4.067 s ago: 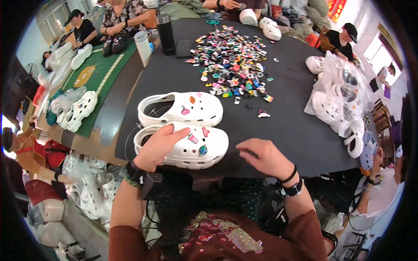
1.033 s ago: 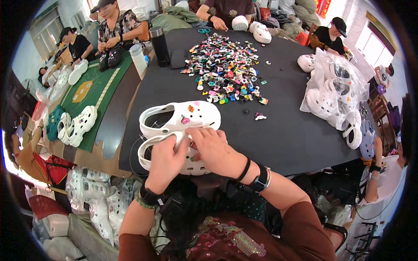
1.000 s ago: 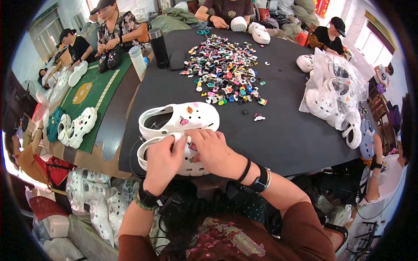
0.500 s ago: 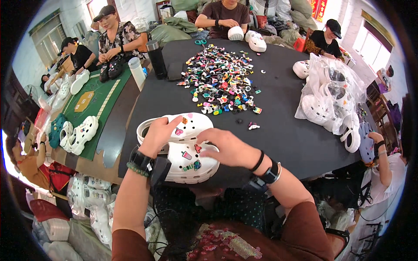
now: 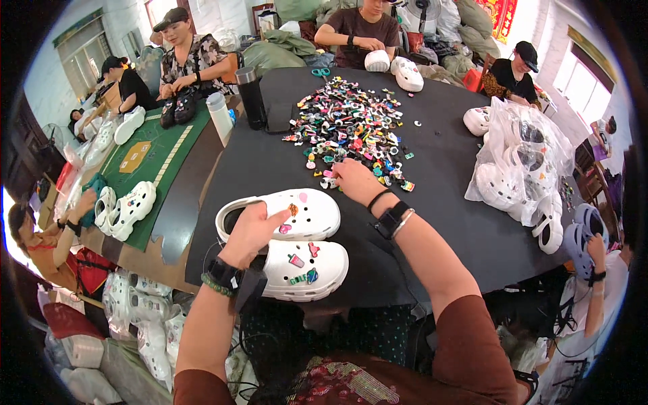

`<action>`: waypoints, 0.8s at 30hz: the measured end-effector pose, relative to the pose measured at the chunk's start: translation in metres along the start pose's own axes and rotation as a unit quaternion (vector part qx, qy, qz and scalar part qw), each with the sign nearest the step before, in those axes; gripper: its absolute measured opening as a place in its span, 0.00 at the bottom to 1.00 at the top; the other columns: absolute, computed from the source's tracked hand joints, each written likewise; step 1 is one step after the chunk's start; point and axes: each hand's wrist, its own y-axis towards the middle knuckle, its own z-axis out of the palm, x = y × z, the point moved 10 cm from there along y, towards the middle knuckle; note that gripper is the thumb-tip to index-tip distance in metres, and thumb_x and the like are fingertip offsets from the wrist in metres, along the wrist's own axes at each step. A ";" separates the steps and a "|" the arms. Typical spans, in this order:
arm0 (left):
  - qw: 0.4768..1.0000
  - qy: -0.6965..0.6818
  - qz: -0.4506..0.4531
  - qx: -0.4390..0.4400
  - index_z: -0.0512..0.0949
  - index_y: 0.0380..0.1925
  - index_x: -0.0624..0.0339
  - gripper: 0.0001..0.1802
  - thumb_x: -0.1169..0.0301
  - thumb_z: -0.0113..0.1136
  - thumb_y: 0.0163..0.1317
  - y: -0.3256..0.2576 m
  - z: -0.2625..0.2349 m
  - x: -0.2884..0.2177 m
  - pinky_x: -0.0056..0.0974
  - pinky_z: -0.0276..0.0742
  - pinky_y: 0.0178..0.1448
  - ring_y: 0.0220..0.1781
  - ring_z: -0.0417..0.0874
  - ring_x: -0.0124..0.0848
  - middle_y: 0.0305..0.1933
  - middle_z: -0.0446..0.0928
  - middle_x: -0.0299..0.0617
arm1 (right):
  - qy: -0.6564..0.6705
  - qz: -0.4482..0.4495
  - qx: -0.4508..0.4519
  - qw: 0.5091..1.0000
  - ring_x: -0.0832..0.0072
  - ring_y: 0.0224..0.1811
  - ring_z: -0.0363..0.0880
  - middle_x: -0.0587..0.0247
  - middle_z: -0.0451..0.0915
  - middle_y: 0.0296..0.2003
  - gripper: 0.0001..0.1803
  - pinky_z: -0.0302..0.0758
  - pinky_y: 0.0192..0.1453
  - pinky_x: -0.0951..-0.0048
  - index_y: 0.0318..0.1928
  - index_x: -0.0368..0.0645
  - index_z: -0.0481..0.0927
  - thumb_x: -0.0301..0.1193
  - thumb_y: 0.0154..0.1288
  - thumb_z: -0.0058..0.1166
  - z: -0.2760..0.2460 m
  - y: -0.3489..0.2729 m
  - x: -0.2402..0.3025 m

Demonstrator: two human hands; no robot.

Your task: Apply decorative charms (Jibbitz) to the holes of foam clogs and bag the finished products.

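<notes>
Two white clogs lie side by side before me, toes to the right. The far clog (image 5: 314, 212) carries pink and orange charms; the near clog (image 5: 324, 266) has a drink-cup charm, a red one, green letters and a planet. My left hand (image 5: 253, 233) is closed on the far clog, its thumb on the upper; its other fingers are partly hidden. Reaching forward, my right hand (image 5: 359, 182) touches the near edge of a heap of small colourful shoe charms (image 5: 354, 121). Its fingers are bent together; what they hold is too small to make out.
On the dark table (image 5: 432, 196) stand a black bottle (image 5: 250, 98) and a white bottle (image 5: 220, 118). Plastic-bagged white clogs (image 5: 516, 158) lie at the right. More white clogs (image 5: 135, 206) rest on the green mat at the left. Several people work around the tables.
My right hand has left the near clog and moved forward to the charm heap. My left hand stays at the clogs. The view has shifted slightly.
</notes>
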 end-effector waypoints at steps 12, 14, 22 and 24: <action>0.996 0.051 0.063 -0.044 0.80 0.41 0.73 0.16 0.67 0.62 0.64 -0.004 -0.012 0.007 0.33 0.76 0.44 0.39 0.81 0.25 0.38 0.84 0.43 | 0.011 0.073 0.068 0.995 0.54 0.41 0.80 0.52 0.80 0.33 0.13 0.77 0.44 0.58 0.34 0.40 0.77 0.28 0.48 0.66 0.013 0.011 0.001; 0.995 0.056 0.073 -0.048 0.80 0.41 0.73 0.16 0.67 0.62 0.64 -0.006 -0.009 0.000 0.33 0.76 0.45 0.39 0.81 0.25 0.38 0.84 0.43 | 0.051 0.092 0.023 0.994 0.53 0.38 0.81 0.52 0.81 0.31 0.13 0.77 0.42 0.58 0.33 0.40 0.76 0.28 0.48 0.66 -0.001 0.004 -0.017; 0.999 0.033 0.043 -0.008 0.79 0.48 0.68 0.14 0.69 0.58 0.68 0.005 -0.011 0.023 0.31 0.75 0.50 0.44 0.80 0.24 0.45 0.83 0.38 | 0.224 0.053 -0.022 0.973 0.77 0.32 0.81 0.60 0.83 0.31 0.08 0.76 0.37 0.74 0.40 0.37 0.82 0.22 0.59 0.60 -0.075 -0.026 0.043; 0.999 0.037 0.038 -0.013 0.79 0.48 0.68 0.14 0.69 0.57 0.68 0.004 -0.010 0.020 0.31 0.75 0.50 0.44 0.80 0.24 0.45 0.83 0.38 | 0.243 -0.016 -0.007 0.970 0.78 0.35 0.81 0.60 0.84 0.34 0.10 0.77 0.40 0.75 0.43 0.36 0.83 0.20 0.60 0.59 -0.080 -0.033 0.072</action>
